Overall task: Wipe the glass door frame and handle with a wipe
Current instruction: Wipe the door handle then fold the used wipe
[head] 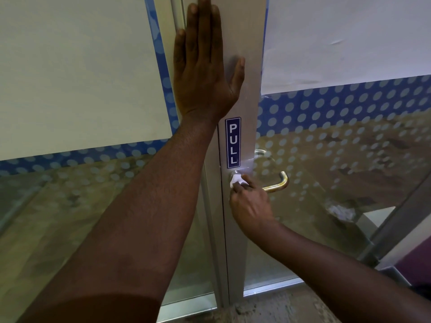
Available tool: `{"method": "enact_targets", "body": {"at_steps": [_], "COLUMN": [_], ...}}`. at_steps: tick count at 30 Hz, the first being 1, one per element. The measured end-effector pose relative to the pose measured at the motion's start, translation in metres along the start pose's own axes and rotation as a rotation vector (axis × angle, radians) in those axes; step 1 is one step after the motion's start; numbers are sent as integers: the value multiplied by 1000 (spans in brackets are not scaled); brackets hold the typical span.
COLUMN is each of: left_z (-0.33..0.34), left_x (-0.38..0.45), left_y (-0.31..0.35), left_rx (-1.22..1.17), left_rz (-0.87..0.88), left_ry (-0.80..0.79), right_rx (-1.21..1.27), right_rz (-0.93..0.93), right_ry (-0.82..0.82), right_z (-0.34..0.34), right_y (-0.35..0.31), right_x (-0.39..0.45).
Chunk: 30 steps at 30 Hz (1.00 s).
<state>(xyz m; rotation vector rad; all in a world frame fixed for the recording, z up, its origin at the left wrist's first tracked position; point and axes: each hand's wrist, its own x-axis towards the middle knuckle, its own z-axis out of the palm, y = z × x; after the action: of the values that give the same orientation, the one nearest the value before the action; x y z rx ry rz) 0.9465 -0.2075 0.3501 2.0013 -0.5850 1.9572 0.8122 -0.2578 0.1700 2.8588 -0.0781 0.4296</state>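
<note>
Right hand (253, 206) fingers pinched tight on the small white crumpled wipe (239, 181), pressing it onto the base of the curved brass-and-silver lever handle (277, 183), whose free end pokes out just beyond the knuckles. Directly above the fingertips sits the blue vertical PULL sticker (232, 142) on the grey aluminium door frame (245, 31). Higher up, the left hand (203, 73) lies flat on that frame, fingers straight and together, arm outstretched, bracing the door. Handle work looks underway; the handle's far end looks unwiped, and how much frame remains I can't judge.
</note>
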Motion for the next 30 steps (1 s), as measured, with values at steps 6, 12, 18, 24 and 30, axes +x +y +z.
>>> {"method": "enact_targets", "body": {"at_steps": [6, 12, 18, 24, 30], "left_z": [0, 6, 4, 6, 8], "left_x": [0, -2, -3, -2, -3], "left_y": [-3, -2, 0, -3, -1], "left_rx": [4, 1, -16, 15, 16], "left_rz": [-18, -23, -21, -41, -42], "left_ry": [14, 48, 39, 37, 27], "right_rx": [106, 167, 194, 214, 307], "right_rz": [32, -8, -56, -13, 71], "right_ry": [7, 79, 116, 360, 458], "right_z": [4, 9, 6, 24, 30], "right_y": [-1, 17, 21, 15, 22], "right_x": [8, -8, -14, -26, -30]}}
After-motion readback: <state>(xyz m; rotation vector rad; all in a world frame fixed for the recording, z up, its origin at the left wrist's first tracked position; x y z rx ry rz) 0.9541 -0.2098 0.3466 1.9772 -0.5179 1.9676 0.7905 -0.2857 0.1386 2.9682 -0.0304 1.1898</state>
